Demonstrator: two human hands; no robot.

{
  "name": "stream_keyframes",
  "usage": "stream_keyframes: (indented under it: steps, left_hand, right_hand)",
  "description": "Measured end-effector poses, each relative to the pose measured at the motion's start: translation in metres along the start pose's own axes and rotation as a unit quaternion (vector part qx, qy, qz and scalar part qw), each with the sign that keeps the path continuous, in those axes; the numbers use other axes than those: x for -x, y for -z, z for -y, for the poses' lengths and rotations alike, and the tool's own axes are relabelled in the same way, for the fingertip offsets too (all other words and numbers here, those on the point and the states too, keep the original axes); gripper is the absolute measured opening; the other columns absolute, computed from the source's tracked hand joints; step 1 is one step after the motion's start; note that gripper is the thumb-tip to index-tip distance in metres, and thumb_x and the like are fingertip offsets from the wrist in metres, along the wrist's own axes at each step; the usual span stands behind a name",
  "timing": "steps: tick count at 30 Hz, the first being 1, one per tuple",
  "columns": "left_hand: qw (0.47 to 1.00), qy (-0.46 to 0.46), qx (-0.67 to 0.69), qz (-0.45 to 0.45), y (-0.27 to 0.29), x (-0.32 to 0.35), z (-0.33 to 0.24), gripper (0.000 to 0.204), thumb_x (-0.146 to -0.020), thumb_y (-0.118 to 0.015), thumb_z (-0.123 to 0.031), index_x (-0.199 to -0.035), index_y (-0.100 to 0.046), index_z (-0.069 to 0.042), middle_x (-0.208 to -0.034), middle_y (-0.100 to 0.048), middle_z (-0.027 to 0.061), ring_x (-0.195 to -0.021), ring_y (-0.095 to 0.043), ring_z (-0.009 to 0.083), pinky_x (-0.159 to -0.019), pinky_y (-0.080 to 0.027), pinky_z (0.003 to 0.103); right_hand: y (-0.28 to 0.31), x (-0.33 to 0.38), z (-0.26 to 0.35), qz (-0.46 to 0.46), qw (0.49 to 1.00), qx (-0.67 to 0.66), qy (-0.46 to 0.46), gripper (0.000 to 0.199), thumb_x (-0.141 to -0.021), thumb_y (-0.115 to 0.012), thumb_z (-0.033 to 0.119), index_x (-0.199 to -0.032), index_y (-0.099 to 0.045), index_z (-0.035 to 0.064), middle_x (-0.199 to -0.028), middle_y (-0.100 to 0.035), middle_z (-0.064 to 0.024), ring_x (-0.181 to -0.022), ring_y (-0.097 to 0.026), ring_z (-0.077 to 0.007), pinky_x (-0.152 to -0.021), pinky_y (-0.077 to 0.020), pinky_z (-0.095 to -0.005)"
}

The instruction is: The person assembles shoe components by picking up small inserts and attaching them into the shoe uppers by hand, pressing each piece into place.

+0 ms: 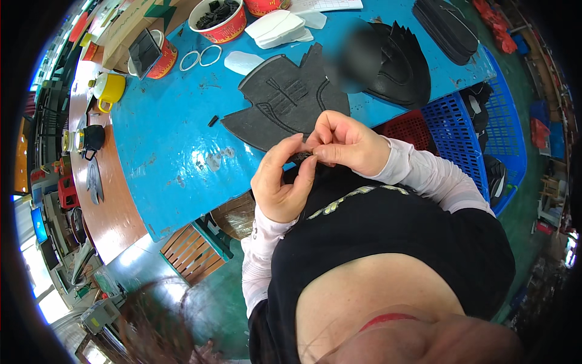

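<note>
My left hand and my right hand meet at the near edge of the blue table, fingertips almost touching. Both are closed in a pinch. A small dark piece shows between the left thumb and forefinger; its kind is too small and covered to tell. Just beyond my hands lies a flat black shoe-upper piece with stitched or embossed lines and a jagged far edge. Further right rests a stack of curved black pieces, partly behind a blurred patch. A short black strip lies left of the flat piece.
Red paper bowls stand at the far side, one holding black bits, another with a phone-like dark slab leaning on it. White sheets, two white rings, a yellow mug and a blue basket surround the work area.
</note>
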State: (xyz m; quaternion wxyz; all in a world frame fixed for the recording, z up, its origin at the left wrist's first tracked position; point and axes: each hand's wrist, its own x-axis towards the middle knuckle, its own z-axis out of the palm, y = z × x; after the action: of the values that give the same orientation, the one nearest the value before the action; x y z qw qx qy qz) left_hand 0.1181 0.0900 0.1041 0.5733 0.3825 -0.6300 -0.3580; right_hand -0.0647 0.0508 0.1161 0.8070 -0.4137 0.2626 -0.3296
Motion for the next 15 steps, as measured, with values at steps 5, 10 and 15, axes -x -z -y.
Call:
stream_keyframes:
  steps: [5,10,15]
  left_hand:
    - [0.967,-0.025,-0.254,-0.008,0.012,-0.015,-0.007,0.032,-0.078,-0.07,0.008,-0.109,-0.064,0.001,-0.094,-0.067,0.012,-0.085,-0.067,0.0187,-0.072,-0.052,0.027]
    - [0.934,-0.088,-0.345,0.013,0.018,-0.022,0.009,0.022,-0.079,-0.068,0.002,-0.1,-0.066,0.0,-0.092,-0.064,0.0122,-0.082,-0.061,0.0293,-0.072,-0.049,0.037]
    - [0.932,-0.067,-0.354,0.032,0.016,-0.022,0.012,0.021,-0.079,-0.069,0.001,-0.1,-0.066,0.0,-0.093,-0.064,0.0122,-0.082,-0.06,0.0295,-0.073,-0.049,0.038]
  right_hand:
    - [0.005,-0.01,0.013,-0.069,0.859,0.423,0.281,0.016,-0.09,-0.059,0.002,-0.094,-0.043,0.0042,-0.086,-0.058,-0.0081,-0.075,-0.058,-0.0179,-0.067,-0.0475,-0.0301]
    - [0.037,-0.063,0.032,-0.012,0.669,0.647,0.365,0.021,-0.083,-0.062,-0.004,-0.089,-0.045,0.006,-0.087,-0.057,-0.0088,-0.074,-0.057,-0.0252,-0.07,-0.0464,-0.0339]
    - [0.038,-0.075,0.03,0.021,0.622,0.698,0.355,0.018,-0.08,-0.063,0.0,-0.085,-0.048,0.008,-0.081,-0.056,-0.0048,-0.074,-0.057,-0.0262,-0.067,-0.0448,-0.0366]
